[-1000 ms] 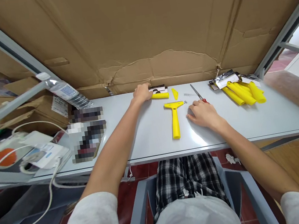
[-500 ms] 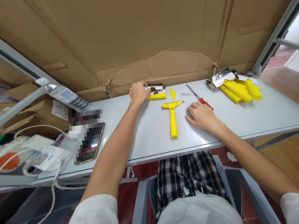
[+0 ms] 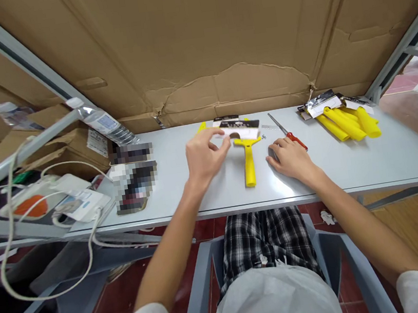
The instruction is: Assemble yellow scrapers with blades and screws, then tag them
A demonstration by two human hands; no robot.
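Between the thumb and fingers of my left hand [image 3: 207,159] is a black-and-white packaging card [image 3: 242,130], raised above the table. Just below the card lies a yellow T-shaped scraper handle [image 3: 249,169], its head partly covered by the card. My right hand [image 3: 290,158] rests on the tabletop with its fingers loosely spread, holding nothing. Close to those fingers lies a screwdriver [image 3: 295,139] with a red handle. Small screws [image 3: 264,137] and a thin metal blade [image 3: 269,127] lie between the card and the screwdriver. Another card [image 3: 226,118] and a yellow part [image 3: 201,126] are mostly hidden behind my left hand.
Several yellow handles [image 3: 348,124] with cards lie at the right. A water bottle [image 3: 105,122] leans at the left, near a cardboard box [image 3: 71,150], a power strip [image 3: 32,204] and white cables. A blurred phone-like object [image 3: 137,187] lies on the table [image 3: 174,182]. Cardboard [image 3: 215,31] walls the back.
My left hand has come from the table's back edge toward me and to the right, lifting a packaging card over the scraper handle. My right hand stays resting by the screwdriver.
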